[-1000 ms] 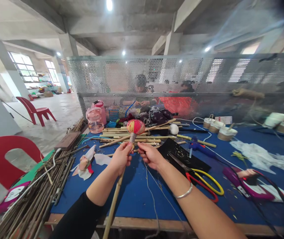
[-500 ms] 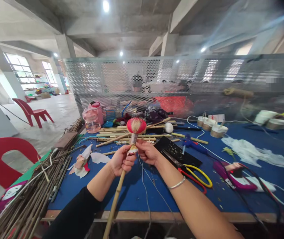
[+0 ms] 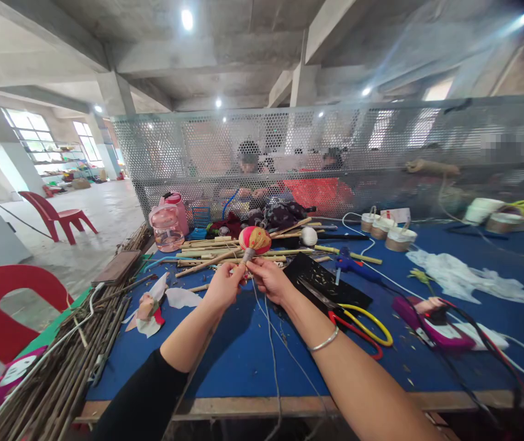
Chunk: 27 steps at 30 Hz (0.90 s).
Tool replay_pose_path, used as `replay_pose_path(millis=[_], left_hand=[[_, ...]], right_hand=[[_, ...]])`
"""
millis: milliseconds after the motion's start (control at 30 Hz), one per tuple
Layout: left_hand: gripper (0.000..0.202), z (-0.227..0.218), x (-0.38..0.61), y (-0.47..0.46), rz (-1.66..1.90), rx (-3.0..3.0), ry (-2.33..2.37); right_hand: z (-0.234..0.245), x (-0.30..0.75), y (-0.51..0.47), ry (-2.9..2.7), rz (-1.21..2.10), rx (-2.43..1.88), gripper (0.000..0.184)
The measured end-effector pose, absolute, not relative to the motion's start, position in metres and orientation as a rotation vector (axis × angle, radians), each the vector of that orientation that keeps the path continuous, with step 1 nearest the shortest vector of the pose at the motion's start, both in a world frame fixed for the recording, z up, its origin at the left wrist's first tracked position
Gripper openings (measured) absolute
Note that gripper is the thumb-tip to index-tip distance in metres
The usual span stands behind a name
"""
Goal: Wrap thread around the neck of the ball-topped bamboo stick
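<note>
A stick with a round cloth-covered head (image 3: 255, 239), red on one side and patterned yellow on the other, is held out over the table. Grey cord (image 3: 248, 253) is wound around its neck. My left hand (image 3: 225, 284) is closed on the stick just below the binding; the shaft below is mostly hidden by my forearm. My right hand (image 3: 269, 279) pinches at the same neck from the other side. Loose grey strands (image 3: 269, 337) run down from beneath its fingers past the table edge. Whether those fingertips also grip a strand cannot be made out.
Scissors (image 3: 351, 318) lie on black cloth right of my arm, beside a blue glue gun (image 3: 354, 264). Bamboo sticks (image 3: 207, 250), a white ball (image 3: 308, 236) and a pink bottle (image 3: 166, 226) lie farther back. Fabric scraps (image 3: 149, 306) are at left. A perforated screen (image 3: 174, 147) stands behind.
The stick has been turned and tipped, so its head shows red and yellow sides and sits slightly lower. Its shaft has swung behind my left forearm. Both hands stay at the neck.
</note>
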<state>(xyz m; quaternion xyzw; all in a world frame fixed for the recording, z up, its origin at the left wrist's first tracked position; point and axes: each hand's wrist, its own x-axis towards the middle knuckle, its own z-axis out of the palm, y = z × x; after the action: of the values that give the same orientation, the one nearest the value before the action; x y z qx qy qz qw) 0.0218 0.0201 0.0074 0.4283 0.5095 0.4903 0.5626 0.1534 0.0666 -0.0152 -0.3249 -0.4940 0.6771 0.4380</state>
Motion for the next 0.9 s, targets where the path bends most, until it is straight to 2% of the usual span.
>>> replay_pose_path(millis=[267,433,567,633,767,900], left_hand=[[0.017,0.007,0.001,0.018,1.009,0.602,0.784],[0.02,0.007,0.001,0.014,0.886,0.469,0.558],[0.031,0.001,0.014,0.01,0.898,0.628,0.836],[0.039,-0.004,0.022,0.009,1.058,0.812,1.075],[0.042,-0.014,0.029,0.008,1.322,1.19,1.209],[0.03,-0.017,0.025,0.01,1.38,1.238,1.218]], right_hand=[[-0.009,0.146,0.061,-1.108,1.668,-0.754,0.039],[-0.001,0.151,0.055,-1.211,1.815,-0.606,0.038],[-0.004,0.153,0.053,-1.211,1.742,-0.685,0.039],[-0.008,0.151,0.054,-1.17,1.707,-0.781,0.039],[-0.014,0.149,0.056,-1.168,1.665,-0.88,0.038],[-0.013,0.15,0.055,-1.274,1.616,-0.852,0.035]])
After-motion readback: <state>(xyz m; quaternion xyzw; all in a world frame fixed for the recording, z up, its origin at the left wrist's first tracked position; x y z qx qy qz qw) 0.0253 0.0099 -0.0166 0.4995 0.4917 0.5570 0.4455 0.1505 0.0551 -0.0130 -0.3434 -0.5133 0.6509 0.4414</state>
